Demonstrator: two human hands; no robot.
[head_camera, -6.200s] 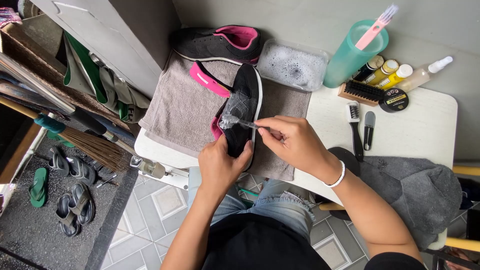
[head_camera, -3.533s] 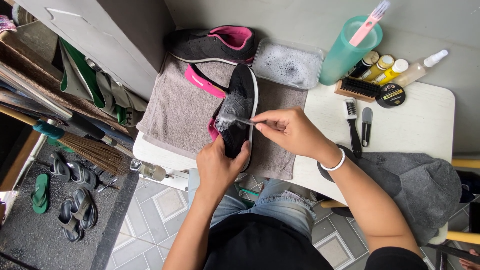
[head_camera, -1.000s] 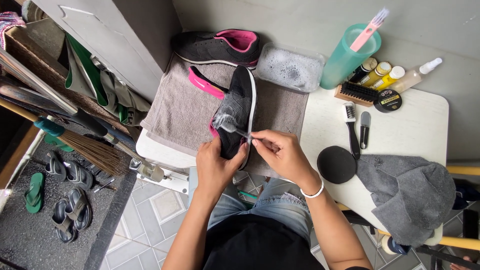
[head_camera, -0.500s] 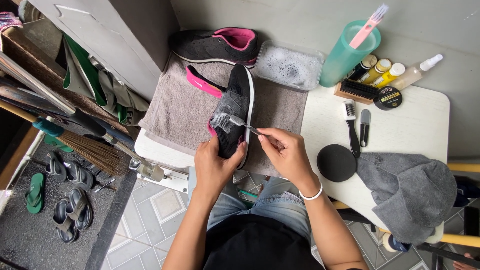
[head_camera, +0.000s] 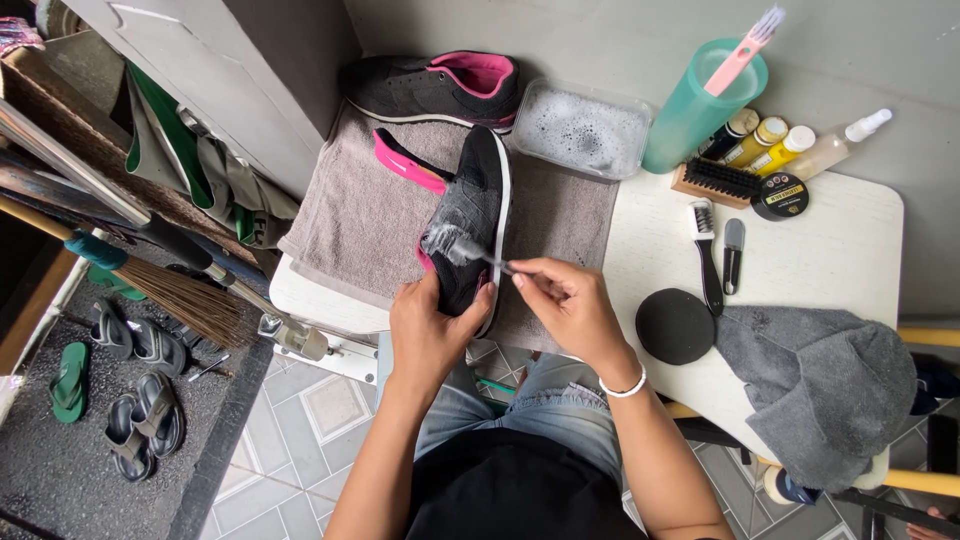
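The left hand (head_camera: 432, 325) wraps around the heel end of a black sneaker (head_camera: 470, 215), fingers curled and pressed against its side, holding it on its side with the white sole edge turned to the right. The sneaker lies lengthwise on a grey-brown towel (head_camera: 350, 215) spread over the left part of the white desk (head_camera: 850, 250), toe pointing away from the person. The right hand (head_camera: 565, 300) pinches the handle of a small brush (head_camera: 465, 250) between thumb and fingertips; the bristle end rests on the sneaker's upper, where white foam shows.

A pink insole (head_camera: 408, 162) lies on the towel just left of the sneaker. The second sneaker (head_camera: 430, 88), black with a pink lining, sits across the far edge of the towel. Beside it on the right stands a clear rectangular tub of soapy water (head_camera: 583, 128), and next to that a teal cup (head_camera: 700, 105) holding a pink brush (head_camera: 742, 48).

Further right on the desk are several small bottles (head_camera: 770, 142), a wooden scrub brush (head_camera: 718, 182), a round tin (head_camera: 780, 196), a slim black-handled brush (head_camera: 707, 255), a black round pad (head_camera: 675, 326) and a crumpled grey cloth (head_camera: 815, 390). On the floor at left lie a broom (head_camera: 160, 280) and some sandals (head_camera: 130, 400).
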